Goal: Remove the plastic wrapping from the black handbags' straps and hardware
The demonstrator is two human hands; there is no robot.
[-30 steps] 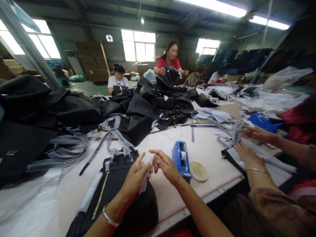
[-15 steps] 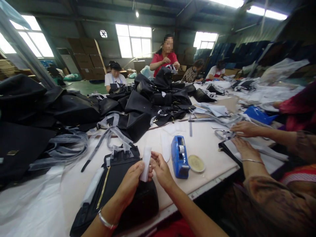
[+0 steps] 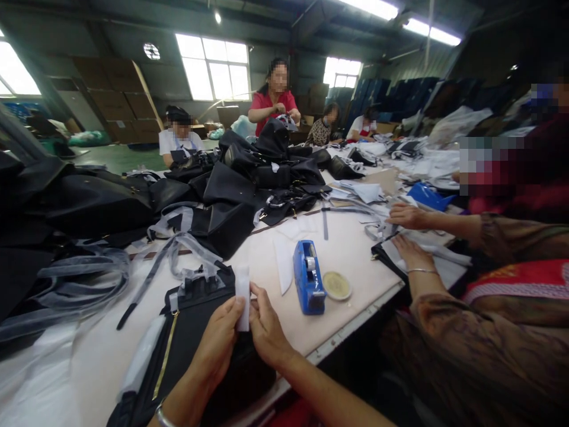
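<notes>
My left hand (image 3: 221,332) pinches a narrow strip of white foam or paper (image 3: 242,298) between thumb and fingers, holding it upright. At the strip's right edge, my right hand (image 3: 265,325) has its fingers curled against it, gripping that side. Beneath both hands lies a black bag (image 3: 189,335) with a gold zipper (image 3: 165,354) and a clear-wrapped strap along its left side. My forearms and hands hide the bag's right part. To the right of my hands stands a blue tape dispenser (image 3: 307,279), beside a round yellowish disc (image 3: 336,286).
Black bags (image 3: 235,190) are heaped across the table's far side. Plastic-wrapped straps (image 3: 89,279) coil at the left. On the right, a co-worker's hands (image 3: 413,249) press on white sheets over a black piece. Several other people work farther back.
The camera view has swung right, so everything sits farther left. The white strip is turned more upright, and both hands still hold it. The co-worker's hands stay on the sheets.
</notes>
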